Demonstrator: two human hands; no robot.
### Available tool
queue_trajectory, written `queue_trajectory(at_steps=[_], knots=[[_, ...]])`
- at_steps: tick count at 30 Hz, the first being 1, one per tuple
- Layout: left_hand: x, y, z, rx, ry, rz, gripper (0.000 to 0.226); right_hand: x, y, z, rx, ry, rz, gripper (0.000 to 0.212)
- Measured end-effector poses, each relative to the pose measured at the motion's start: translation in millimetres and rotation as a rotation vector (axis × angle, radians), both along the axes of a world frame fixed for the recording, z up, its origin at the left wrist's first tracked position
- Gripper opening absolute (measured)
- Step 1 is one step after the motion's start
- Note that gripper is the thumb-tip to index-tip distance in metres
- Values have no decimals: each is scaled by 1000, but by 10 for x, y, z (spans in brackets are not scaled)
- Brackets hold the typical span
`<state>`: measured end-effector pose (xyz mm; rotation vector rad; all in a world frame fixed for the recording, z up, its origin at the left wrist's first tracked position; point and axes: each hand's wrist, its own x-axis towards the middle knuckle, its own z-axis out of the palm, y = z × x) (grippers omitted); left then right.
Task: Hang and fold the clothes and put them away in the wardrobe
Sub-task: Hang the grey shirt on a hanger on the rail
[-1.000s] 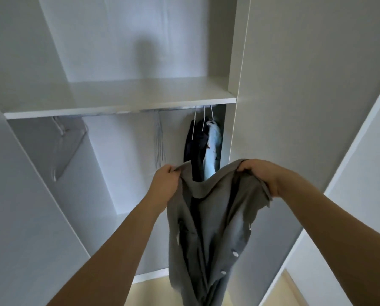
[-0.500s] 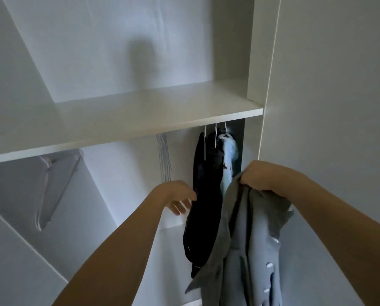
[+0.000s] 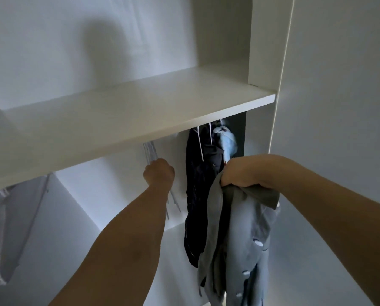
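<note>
Count: 1 shelf (image 3: 140, 111); 2 hanging garments, dark (image 3: 198, 173) and light blue (image 3: 227, 142); 1 grey shirt (image 3: 244, 235); empty hangers (image 3: 149, 151), number unclear.

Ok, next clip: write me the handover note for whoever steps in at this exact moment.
Left hand: fist closed at the bunch of empty white hangers under the shelf; which hanger it grips is hidden.
Right hand: grips the grey buttoned shirt by its top, the rest dangling.
Done: dark garments and a light blue one already hang at the right.
Left: pull a hanger free, put the shirt on it, hang it.
</note>
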<state>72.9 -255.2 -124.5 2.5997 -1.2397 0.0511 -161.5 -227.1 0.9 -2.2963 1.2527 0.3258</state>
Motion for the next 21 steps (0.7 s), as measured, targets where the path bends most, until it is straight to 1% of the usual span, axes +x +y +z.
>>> queue_trajectory(at_steps=[2, 5, 7, 11, 14, 17, 21], knots=[[29, -75, 18, 23, -31, -20, 20, 74, -28, -16, 8, -7, -12, 17], [95, -157, 82, 135, -67, -19, 18, 159, -40, -7, 39, -62, -53, 16], [157, -200, 97, 162, -75, -21, 18, 200, -56, -16, 59, -65, -60, 15], [212, -272, 120, 110, -64, -35, 24, 230, -102, -51, 108, -99, -103, 23], [226, -322, 122, 146, -71, -20, 17, 243, -122, -57, 120, -90, -102, 24], [230, -356, 86, 185, -75, -5, 17, 256, -145, -65, 104, -67, -97, 25], [214, -379, 31, 122, -16, 0, 19, 246, -191, -85, 119, -92, -126, 27]])
